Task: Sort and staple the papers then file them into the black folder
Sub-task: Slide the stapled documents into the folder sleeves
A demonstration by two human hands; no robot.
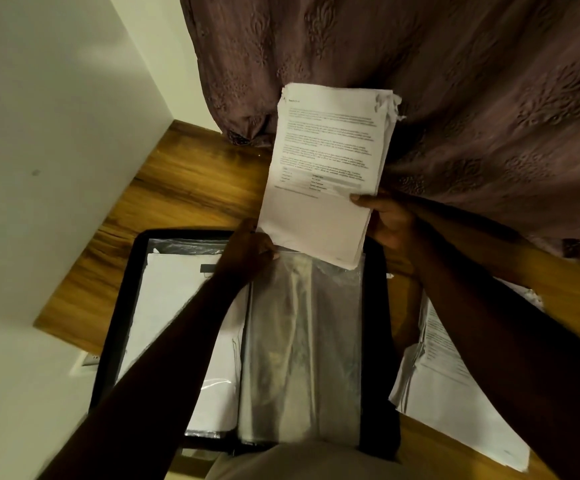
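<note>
A black folder (115, 306) lies open on the wooden table, with clear plastic sleeves (302, 341) inside. Its left sleeves hold white papers (177, 306). My right hand (389, 223) grips a thick stack of printed papers (326, 161) by its lower right edge, thumb on top. The stack stands above the top opening of the right-hand sleeve, its lower edge just at the sleeve. My left hand (250, 254) pinches the sleeve's top edge at the stack's lower left corner. The stack's top right corner looks torn and crumpled.
More printed papers (454, 403) lie loosely piled on the table to the right of the folder, partly under my right arm. A brown patterned curtain (420, 81) hangs behind the table. A white wall (56, 133) borders the table (184, 188) on the left.
</note>
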